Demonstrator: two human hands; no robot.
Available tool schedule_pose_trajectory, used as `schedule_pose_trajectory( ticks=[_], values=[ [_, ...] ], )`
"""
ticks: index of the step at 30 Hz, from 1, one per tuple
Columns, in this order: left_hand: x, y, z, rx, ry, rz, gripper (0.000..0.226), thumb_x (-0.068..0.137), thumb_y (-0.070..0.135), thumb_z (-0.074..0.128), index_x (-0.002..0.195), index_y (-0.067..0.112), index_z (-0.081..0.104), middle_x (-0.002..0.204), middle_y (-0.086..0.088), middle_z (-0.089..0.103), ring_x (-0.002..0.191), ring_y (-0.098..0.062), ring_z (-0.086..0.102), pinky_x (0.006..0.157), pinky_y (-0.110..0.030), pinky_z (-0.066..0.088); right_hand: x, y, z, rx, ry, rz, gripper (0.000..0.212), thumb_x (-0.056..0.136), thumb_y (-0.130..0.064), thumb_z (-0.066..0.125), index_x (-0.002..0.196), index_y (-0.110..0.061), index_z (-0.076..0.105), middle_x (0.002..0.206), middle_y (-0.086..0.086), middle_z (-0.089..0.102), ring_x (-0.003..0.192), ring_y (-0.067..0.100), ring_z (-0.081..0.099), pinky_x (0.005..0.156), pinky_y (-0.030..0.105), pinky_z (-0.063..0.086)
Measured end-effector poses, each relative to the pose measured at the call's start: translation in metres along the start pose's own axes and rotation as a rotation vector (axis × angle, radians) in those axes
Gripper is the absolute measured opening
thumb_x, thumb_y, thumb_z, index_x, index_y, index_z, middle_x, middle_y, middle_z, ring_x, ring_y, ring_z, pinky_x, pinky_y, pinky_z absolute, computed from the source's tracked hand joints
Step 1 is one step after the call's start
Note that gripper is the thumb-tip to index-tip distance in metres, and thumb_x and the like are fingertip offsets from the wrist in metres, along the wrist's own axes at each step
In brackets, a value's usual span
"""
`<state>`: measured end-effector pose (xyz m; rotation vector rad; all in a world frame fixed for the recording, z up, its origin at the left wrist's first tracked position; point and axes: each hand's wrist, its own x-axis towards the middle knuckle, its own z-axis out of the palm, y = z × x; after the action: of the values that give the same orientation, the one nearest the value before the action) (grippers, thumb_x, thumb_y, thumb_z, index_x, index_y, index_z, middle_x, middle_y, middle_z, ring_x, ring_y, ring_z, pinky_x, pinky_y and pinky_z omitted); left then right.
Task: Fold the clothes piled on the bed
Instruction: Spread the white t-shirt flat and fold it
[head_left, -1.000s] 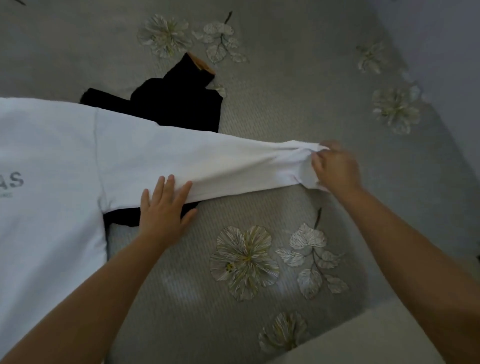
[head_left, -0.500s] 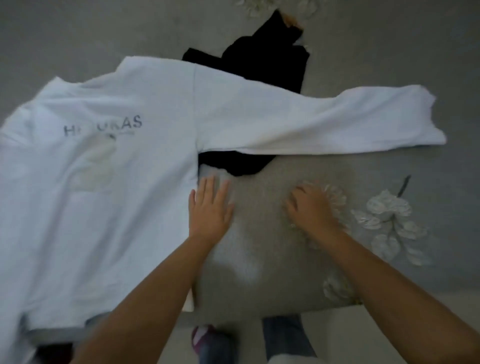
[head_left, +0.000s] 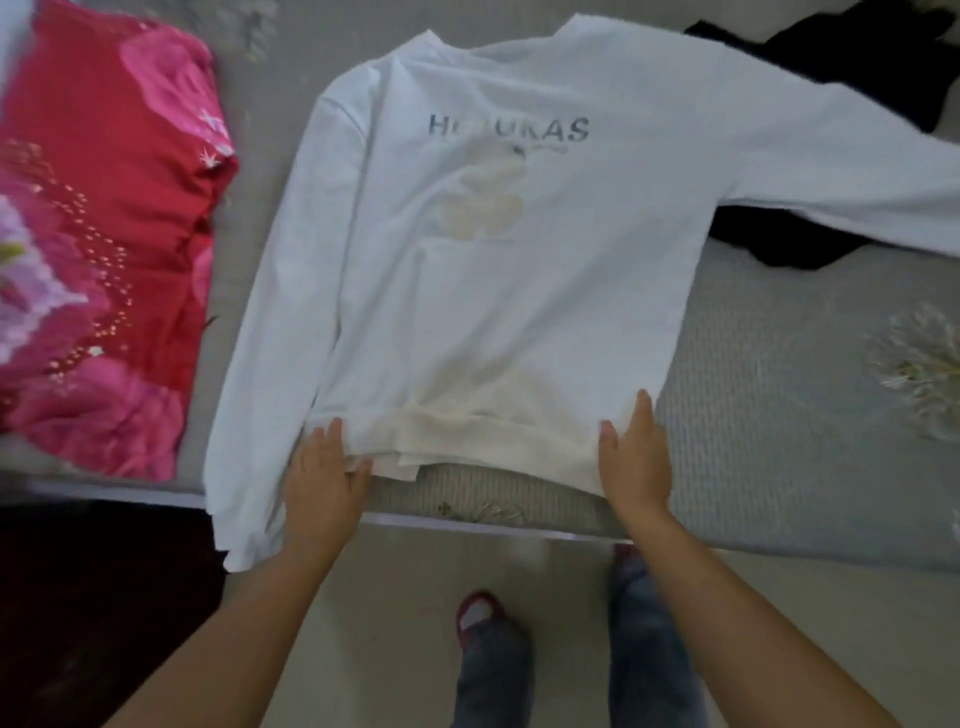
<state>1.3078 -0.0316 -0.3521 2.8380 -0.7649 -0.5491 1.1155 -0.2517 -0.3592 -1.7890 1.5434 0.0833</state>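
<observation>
A white long-sleeved shirt (head_left: 519, 270) with dark lettering lies spread flat on the grey bed (head_left: 779, 415). Its near hem is by the bed's front edge. Its right sleeve stretches out to the right, and its left sleeve runs down past the bed edge. My left hand (head_left: 327, 467) lies with straight fingers on the left end of the hem. My right hand (head_left: 634, 457) lies flat on the hem's right corner. A black garment (head_left: 779, 244) sits partly under the right sleeve, and more of it shows at the top right.
A red and pink flowered cloth (head_left: 104, 234) covers the bed's left side. The grey cover carries pale flower prints (head_left: 919, 369) on the right. Below the bed edge (head_left: 467, 522) are the floor and my feet in red slippers (head_left: 478, 613).
My right hand has let go of the sleeve end. Both hands have moved down to the shirt's near hem, and the view has swung left over the shirt's body.
</observation>
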Motion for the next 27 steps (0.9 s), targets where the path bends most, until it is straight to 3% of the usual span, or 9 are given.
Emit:
schedule_pose_trajectory(
  ticks=[2,6,10,13,15,17,19,23,27],
  values=[
    [0.01,-0.013,-0.002,0.038,-0.041,0.132,0.074,0.088,0.063,0.018,0.13,0.005,0.039,0.123,-0.031,0.052,0.111,-0.05,0.051,0.097,-0.051,0.038,-0.002,-0.005,-0.001,-0.057,0.004,-0.021,0.053,0.098,-0.028,0.035,0.146,-0.015,0.017,0.131,0.025,0.044,0.114,0.037,0.048,0.09,0.037,0.039],
    [0.026,-0.012,0.008,0.169,-0.11,0.266,0.068,0.089,0.064,0.009,0.121,0.014,0.043,0.119,-0.028,0.056,0.107,-0.051,0.053,0.087,-0.062,0.04,-0.014,0.02,-0.033,-0.293,0.105,-0.075,0.051,0.097,-0.031,0.037,0.144,-0.015,0.025,0.12,0.029,0.051,0.106,0.041,0.052,0.085,0.042,0.042],
    [0.022,-0.02,0.018,0.26,-0.212,0.373,0.073,0.072,0.061,0.035,0.121,0.011,0.054,0.118,-0.022,0.06,0.11,-0.049,0.053,0.088,-0.065,0.036,-0.023,0.062,-0.078,-0.486,0.14,0.043,0.054,0.095,-0.033,0.042,0.143,-0.015,0.027,0.123,0.03,0.046,0.109,0.044,0.049,0.09,0.047,0.039],
    [0.026,-0.027,0.018,0.28,-0.025,0.536,0.052,0.072,0.047,0.042,0.105,0.011,0.059,0.08,-0.017,0.065,0.074,-0.036,0.065,0.077,-0.048,0.046,-0.025,0.069,-0.085,-0.529,0.104,0.1,0.057,0.095,-0.034,0.042,0.145,-0.015,0.023,0.124,0.032,0.042,0.11,0.045,0.047,0.092,0.047,0.037],
    [0.029,-0.032,0.018,0.209,0.069,0.677,0.033,0.079,0.035,0.044,0.093,0.01,0.06,0.06,-0.014,0.057,0.053,-0.031,0.058,0.062,-0.039,0.044,-0.028,0.07,-0.077,-0.538,0.078,0.115,0.059,0.095,-0.036,0.04,0.146,-0.016,0.019,0.126,0.031,0.038,0.111,0.045,0.046,0.093,0.047,0.037],
    [0.033,-0.037,0.017,0.171,0.093,0.772,0.026,0.081,0.024,0.045,0.077,0.007,0.065,0.054,-0.013,0.053,0.046,-0.028,0.053,0.047,-0.034,0.044,-0.031,0.071,-0.066,-0.537,0.061,0.146,0.061,0.095,-0.038,0.039,0.147,-0.017,0.016,0.129,0.031,0.035,0.113,0.045,0.045,0.094,0.047,0.036],
    [0.034,-0.044,0.015,0.173,0.114,0.811,0.024,0.079,0.022,0.044,0.07,0.009,0.063,0.055,-0.014,0.053,0.05,-0.029,0.052,0.046,-0.036,0.046,-0.032,0.073,-0.057,-0.544,0.054,0.149,0.062,0.095,-0.038,0.039,0.147,-0.015,0.014,0.133,0.032,0.032,0.115,0.046,0.043,0.096,0.048,0.035],
    [0.029,-0.066,0.004,0.263,0.043,0.668,0.024,0.073,0.028,0.044,0.067,0.013,0.06,0.074,-0.015,0.063,0.087,-0.028,0.047,0.07,-0.059,0.041,-0.032,0.077,-0.052,-0.569,0.032,0.14,0.063,0.096,-0.042,0.033,0.147,-0.015,0.011,0.137,0.032,0.028,0.12,0.046,0.039,0.098,0.048,0.033],
    [0.003,-0.093,0.002,0.314,-0.177,0.599,0.018,0.075,0.033,0.04,0.084,0.02,0.05,0.105,-0.023,0.063,0.099,-0.056,0.054,0.068,-0.073,0.038,-0.046,0.089,-0.041,-0.581,-0.033,0.157,0.067,0.095,-0.046,0.03,0.148,-0.016,0.003,0.143,0.03,0.022,0.126,0.044,0.034,0.101,0.049,0.031]
  ],
)
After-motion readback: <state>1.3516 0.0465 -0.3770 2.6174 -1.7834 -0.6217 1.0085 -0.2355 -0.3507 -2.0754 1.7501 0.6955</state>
